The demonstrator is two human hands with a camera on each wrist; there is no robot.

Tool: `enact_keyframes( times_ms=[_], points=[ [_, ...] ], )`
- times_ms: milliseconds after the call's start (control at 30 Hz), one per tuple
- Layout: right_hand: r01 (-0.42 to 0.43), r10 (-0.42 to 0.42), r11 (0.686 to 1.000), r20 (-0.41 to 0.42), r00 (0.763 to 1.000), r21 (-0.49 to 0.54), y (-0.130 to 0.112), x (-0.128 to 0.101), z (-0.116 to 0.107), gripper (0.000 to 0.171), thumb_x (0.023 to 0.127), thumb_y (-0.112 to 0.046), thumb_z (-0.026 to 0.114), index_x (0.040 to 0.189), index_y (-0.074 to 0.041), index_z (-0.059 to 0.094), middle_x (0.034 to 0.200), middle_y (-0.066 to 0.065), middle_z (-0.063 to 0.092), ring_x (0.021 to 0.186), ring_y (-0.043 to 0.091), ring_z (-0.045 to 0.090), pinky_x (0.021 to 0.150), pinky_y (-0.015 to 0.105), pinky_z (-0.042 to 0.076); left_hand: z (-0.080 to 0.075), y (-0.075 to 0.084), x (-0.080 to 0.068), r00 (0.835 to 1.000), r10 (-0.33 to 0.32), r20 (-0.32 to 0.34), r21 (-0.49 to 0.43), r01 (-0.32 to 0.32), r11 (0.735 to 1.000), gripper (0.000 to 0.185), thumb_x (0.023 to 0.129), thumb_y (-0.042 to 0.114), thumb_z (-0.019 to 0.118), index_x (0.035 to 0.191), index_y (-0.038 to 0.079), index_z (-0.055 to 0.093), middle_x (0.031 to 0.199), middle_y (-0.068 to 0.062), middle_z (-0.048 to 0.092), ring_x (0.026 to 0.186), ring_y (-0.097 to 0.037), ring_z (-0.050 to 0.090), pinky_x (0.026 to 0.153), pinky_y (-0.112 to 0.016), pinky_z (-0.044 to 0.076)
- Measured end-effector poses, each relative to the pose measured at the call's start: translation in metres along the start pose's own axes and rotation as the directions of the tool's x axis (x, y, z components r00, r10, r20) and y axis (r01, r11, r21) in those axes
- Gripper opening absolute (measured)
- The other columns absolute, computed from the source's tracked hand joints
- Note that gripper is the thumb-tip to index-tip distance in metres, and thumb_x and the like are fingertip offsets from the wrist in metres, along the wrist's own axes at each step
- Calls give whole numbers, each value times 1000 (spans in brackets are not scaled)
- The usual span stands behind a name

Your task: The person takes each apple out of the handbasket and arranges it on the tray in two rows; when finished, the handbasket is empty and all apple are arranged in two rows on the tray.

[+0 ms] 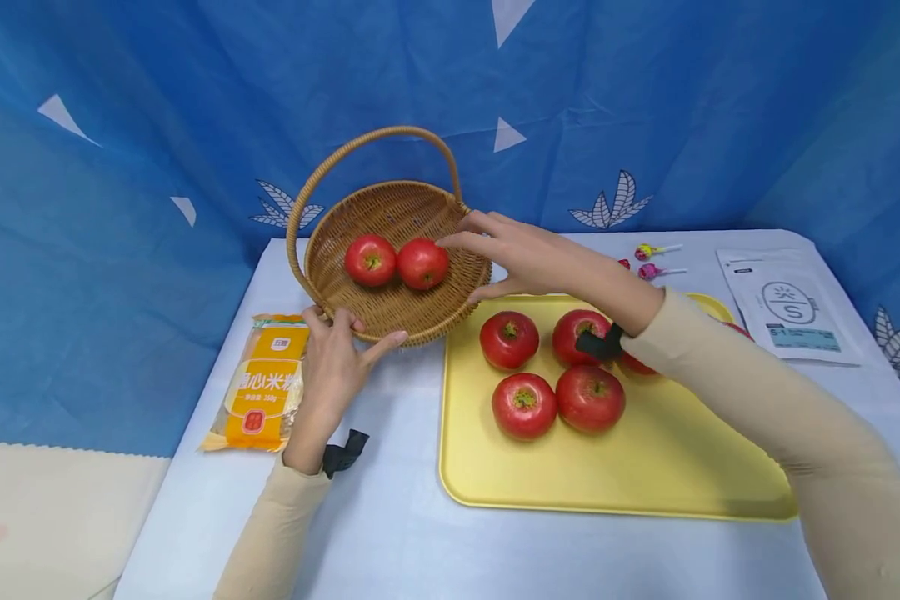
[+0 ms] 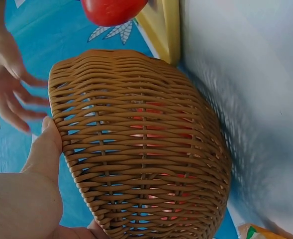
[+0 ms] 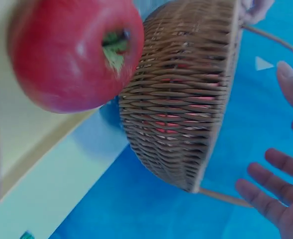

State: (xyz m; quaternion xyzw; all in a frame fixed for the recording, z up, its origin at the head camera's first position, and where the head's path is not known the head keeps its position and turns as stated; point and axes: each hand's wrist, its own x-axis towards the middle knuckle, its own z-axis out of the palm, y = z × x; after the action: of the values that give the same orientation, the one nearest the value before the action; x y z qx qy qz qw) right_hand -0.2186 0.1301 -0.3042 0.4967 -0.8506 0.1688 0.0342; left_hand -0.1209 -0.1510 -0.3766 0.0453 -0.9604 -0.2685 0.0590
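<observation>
With the left hand [image 1: 335, 350] gripping the basket [image 1: 390, 308] rim, the right hand [image 1: 525, 258] (fingers spread, empty, just beside the nearer apple [image 1: 423, 262]) should withdraw without tipping it.

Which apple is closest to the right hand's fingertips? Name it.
The right-hand apple of the two in the wicker basket; the right hand hovers beside it, whereas the other lies further left.

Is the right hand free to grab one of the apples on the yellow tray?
Probably yes: the right hand is open, holding nothing, beside the basket, and nothing covers the nearest apple.
</observation>
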Motion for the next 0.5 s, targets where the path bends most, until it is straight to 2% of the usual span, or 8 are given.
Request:
enact_keyframes(
  times_ms=[100,200,300,500],
  points=[
    [-4,3,1000,66,998,24,13,28,10,73,82,-38,79,144,-18,46,135,11,46,119,26,48,97,42,46,0,-1,0,1000,4,-4,6,-4,1000,66,74,64,74,94,5,51,127,-26,31,76,-32,50,61,-33,40],
    [-29,20,998,166,986,51,25,52,21,73,81,-37,79,144,-20,46,141,12,39,128,28,43,104,48,40,-1,-2,1,1000,9,-7,7,-9,1000,67,74,65,74,94,5,51,125,-26,31,74,-32,49,61,-33,40],
    [-59,42,996,244,969,63,35,71,31,73,80,-36,80,144,-22,47,145,13,36,132,31,41,106,52,38,0,-2,1,1000,12,-7,12,-12,1000,67,74,65,73,94,5,51,123,-26,31,75,-32,49,61,-34,41],
    [-100,70,993,351,934,66,47,97,50,69,82,-26,81,142,-23,47,145,14,34,129,34,45,108,51,39,1,-1,1,1000,7,-7,15,-7,1000,65,74,64,74,92,6,50,123,-25,32,77,-32,49,62,-34,41]
  ],
)
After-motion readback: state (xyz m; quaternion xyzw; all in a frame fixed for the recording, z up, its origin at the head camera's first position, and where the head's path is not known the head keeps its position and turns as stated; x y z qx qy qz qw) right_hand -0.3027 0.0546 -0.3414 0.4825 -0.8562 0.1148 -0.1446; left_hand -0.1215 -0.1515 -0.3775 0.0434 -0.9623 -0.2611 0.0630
